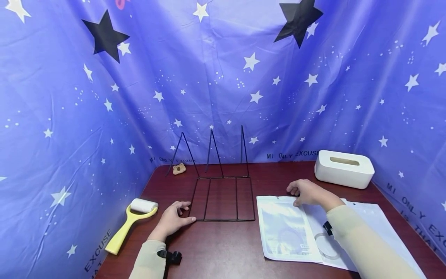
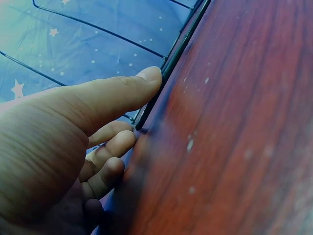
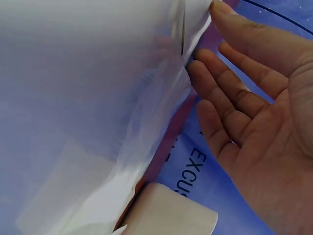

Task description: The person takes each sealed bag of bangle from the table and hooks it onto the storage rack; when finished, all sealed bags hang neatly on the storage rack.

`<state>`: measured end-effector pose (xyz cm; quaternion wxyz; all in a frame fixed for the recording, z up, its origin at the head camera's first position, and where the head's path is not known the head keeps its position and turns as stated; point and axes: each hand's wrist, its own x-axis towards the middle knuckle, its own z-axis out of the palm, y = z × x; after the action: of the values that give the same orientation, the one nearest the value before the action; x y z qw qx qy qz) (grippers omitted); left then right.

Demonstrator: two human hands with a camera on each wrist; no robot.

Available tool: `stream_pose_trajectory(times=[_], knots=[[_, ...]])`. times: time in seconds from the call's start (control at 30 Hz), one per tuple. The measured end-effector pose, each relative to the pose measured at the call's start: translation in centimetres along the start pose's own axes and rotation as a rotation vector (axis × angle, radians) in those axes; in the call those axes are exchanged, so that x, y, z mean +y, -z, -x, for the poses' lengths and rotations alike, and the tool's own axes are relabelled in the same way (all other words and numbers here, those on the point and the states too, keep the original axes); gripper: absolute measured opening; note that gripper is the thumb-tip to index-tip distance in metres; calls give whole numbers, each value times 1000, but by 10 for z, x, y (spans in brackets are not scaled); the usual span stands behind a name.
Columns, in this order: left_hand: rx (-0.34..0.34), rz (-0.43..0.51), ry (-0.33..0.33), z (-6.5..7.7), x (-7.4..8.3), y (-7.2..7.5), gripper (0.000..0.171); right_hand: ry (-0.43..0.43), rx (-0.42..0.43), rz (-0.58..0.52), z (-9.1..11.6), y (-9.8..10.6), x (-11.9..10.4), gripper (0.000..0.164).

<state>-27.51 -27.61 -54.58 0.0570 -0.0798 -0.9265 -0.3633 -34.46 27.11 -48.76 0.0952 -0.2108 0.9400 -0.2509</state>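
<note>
1. Left grip (image 1: 174, 217): loosely bent, unclosed, at near-left corner of wire rack (image 1: 237, 198), toward back edge of surface (image 1: 223, 248).
2. Possible fault: rack skewing, from push at one corner.
3. Right grip (image 1: 308, 192): relaxed, unclosed, at white pouch (image 1: 285, 228), toward right edge.
4. Possible fault: slick pouch slipping, from loose hold.
</note>
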Motion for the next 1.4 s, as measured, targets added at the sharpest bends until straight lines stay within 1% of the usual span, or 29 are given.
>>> stream_pose_trajectory(times=[0.27, 0.47, 0.6, 0.7, 0.87, 0.93, 1.1, 1.23, 1.4], knots=[[0, -11, 12, -1, 1, -1, 61, 2, 7, 78, 1, -3, -6, 46], [-2, -12, 19, 0, 1, -1, 61, 19, 5, 99, 1, -5, -7, 46], [-2, -13, 17, 0, 2, 0, 61, 12, 25, 153, 1, -5, -5, 37], [-2, -10, 14, 0, 2, 0, 61, 3, 31, 160, 2, -4, -4, 28], [-5, 8, 11, 1, 1, 0, 62, 12, 31, 67, 6, 0, -2, 29], [-4, 8, 8, 0, 1, 1, 61, 34, 47, 28, 9, 4, -1, 25], [-6, -3, 11, -1, -1, 0, 61, 58, 92, -57, 19, 15, -5, 12], [-11, 1, 11, -1, -2, -1, 61, 54, 132, -114, 29, 21, -10, 5], [-7, 5, 9, -1, -5, -2, 62, 50, 184, -186, 40, 26, -17, 5]])
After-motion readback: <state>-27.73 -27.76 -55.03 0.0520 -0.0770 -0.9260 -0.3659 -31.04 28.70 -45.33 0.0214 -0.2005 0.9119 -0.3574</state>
